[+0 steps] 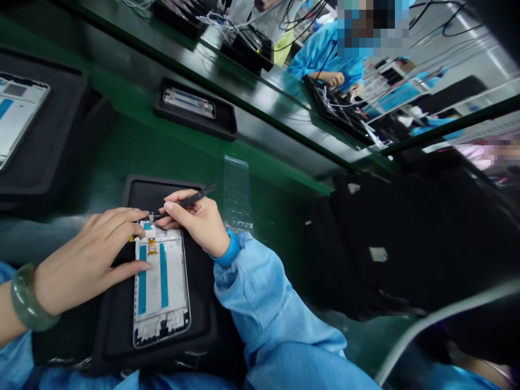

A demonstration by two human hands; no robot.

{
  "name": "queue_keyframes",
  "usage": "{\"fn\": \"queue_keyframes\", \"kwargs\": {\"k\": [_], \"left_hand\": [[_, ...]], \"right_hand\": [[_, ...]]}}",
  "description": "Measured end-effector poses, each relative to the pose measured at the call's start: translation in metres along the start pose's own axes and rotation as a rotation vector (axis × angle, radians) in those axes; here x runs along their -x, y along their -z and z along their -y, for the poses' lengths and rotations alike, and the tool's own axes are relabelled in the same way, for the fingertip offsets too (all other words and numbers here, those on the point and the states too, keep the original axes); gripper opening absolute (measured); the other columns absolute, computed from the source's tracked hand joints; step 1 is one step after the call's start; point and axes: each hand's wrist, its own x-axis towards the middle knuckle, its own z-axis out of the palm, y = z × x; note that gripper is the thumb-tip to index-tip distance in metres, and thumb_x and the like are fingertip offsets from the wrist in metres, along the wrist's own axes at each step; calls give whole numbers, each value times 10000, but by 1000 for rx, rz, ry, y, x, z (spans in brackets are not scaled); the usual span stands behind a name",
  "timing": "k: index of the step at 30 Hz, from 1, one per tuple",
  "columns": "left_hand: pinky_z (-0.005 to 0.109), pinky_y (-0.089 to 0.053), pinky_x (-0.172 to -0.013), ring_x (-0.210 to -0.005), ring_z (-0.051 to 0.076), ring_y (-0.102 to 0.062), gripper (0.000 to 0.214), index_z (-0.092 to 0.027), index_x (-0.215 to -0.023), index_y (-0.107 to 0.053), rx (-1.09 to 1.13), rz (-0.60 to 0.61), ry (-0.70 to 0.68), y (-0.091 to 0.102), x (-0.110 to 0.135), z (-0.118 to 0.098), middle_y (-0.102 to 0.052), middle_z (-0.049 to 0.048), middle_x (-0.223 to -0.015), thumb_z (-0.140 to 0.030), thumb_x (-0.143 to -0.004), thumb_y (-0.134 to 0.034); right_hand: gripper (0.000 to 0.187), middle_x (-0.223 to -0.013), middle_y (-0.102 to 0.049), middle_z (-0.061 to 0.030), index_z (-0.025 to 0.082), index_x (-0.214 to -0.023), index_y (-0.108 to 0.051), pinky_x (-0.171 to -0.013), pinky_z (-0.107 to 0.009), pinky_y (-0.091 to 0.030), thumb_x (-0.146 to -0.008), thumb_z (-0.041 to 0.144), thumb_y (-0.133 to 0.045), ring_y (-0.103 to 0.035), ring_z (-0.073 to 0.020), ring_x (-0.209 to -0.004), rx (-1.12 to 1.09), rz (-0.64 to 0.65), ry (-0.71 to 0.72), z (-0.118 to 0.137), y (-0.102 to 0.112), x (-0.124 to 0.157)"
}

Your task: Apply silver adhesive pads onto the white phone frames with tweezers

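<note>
Black pen-like tool (190, 198) pinched in your right hand (200, 221); left hand (103, 241) half-curled over the top of the silvery phone frame (176, 281) (any grip: can't tell). Frame lies on the black tray (202, 311). Brace lightly; best keep the tip clear of the orange flex (152, 247).

Flat silver rectangular device frame with blue strips (153, 284): upper left corner hidden by left hand (103, 241). Well left of it, silver-white rectangular panel (20, 122), cut by picture edge.

Phone frame (175, 276) satin metal; tray (201, 306) matt; bag (236, 189) glossy plastic
</note>
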Motion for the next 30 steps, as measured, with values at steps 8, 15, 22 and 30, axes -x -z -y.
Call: {"fn": "queue_keyframes", "kwargs": {"k": [8,15,22,30], "left_hand": [[471,-421,-929,-1245,303,-492,449,-234,-1116,-541,-57,-40,-44,0,0,0,-555,81,-1338,-603,-863,-499],[479,-414,-961,-1265,294,-472,458,-215,-1158,-518,-80,-53,-73,0,0,0,-546,98,-1343,-575,-876,-501],[482,-407,-992,-1279,291,-457,470,-230,-1154,-516,-50,-31,-52,1,1,0,-538,84,-1350,-601,-866,-498],[471,-406,-964,-1259,299,-469,464,-215,-1116,-544,-68,-28,-57,2,0,0,-545,94,-1336,-603,-867,-493]], "right_hand": [[373,-628,-648,50,174,-840,-594,-578,-182,-583,-641,406,-809,-696,-101,-576,60,-34,-19,2,-3,4],[399,-615,-640,56,173,-842,-586,-572,-175,-581,-630,426,-810,-692,-95,-566,79,-49,-15,1,-5,4],[364,-641,-651,46,175,-857,-588,-576,-181,-581,-665,410,-789,-696,-99,-577,124,-52,11,-3,-4,5],[231,-681,-644,38,179,-866,-595,-592,-198,-579,-747,332,-720,-701,-105,-599,190,-61,38,-4,-4,6]]}}
